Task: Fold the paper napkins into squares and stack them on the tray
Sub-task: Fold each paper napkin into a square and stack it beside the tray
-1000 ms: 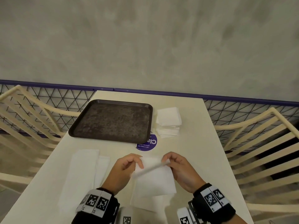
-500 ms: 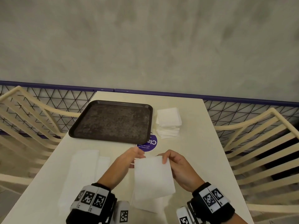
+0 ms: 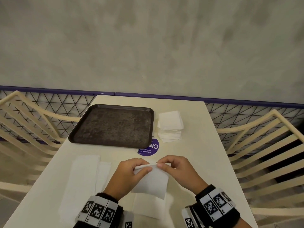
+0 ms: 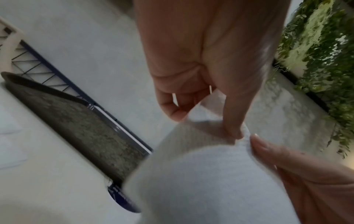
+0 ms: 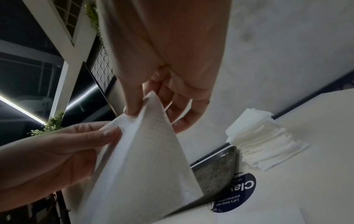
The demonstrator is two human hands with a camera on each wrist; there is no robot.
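Observation:
I hold a white paper napkin (image 3: 152,181) up over the near middle of the table, and it hangs from its top edge. My left hand (image 3: 145,167) pinches that edge at the left, thumb in front. My right hand (image 3: 162,163) pinches it just beside, so the two hands nearly touch. The left wrist view shows the napkin (image 4: 201,181) bulging below my left hand's pinch (image 4: 232,133). In the right wrist view my right hand (image 5: 138,109) grips the napkin's (image 5: 143,166) top corner. The dark tray (image 3: 72,139) lies bare at the back left.
A pile of folded white napkins (image 3: 170,125) sits right of the tray, behind a round purple sticker (image 3: 149,148). Flat unfolded napkins (image 3: 83,178) lie at the near left, and another napkin (image 3: 148,207) lies under my hands. Cream slatted chairs (image 3: 263,153) flank the table.
My left hand has pulled back toward me and the hands have closed together on the napkin's top edge. The sheet, held wide and flat before, now hangs narrower.

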